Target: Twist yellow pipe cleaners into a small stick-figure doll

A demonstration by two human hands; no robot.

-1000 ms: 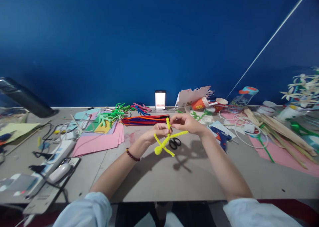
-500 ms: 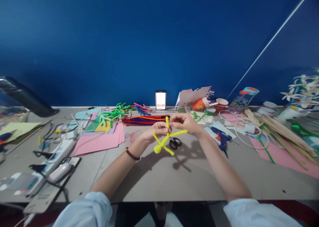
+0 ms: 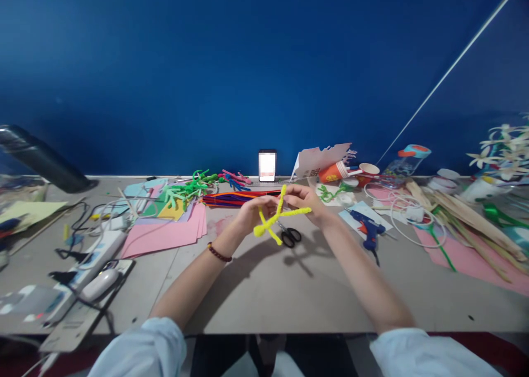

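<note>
A yellow pipe-cleaner figure [image 3: 271, 221], with a round knob at one end and several fuzzy limbs, is held up over the middle of the table. My left hand [image 3: 256, 213] has its fingers closed on the figure from the left, close to where the limbs cross. From the right, my right hand [image 3: 308, 202] pinches at the figure near its upper limbs; its fingertips are partly hidden behind the yellow stem. Black-handled scissors [image 3: 291, 237] lie on the table just beyond and below the figure.
Behind my hands lies a bundle of coloured pipe cleaners [image 3: 231, 199], with a lit phone [image 3: 267, 166] against the wall. Pink paper [image 3: 161, 236] and a power strip [image 3: 88, 269] are at left. A blue glue gun [image 3: 369, 228] and paper cups [image 3: 334, 171] are at right.
The yellow figure has risen slightly and turned in my fingers, its upper stem now leaning right. My left hand has moved up a little, and both hands have shifted their grip.
</note>
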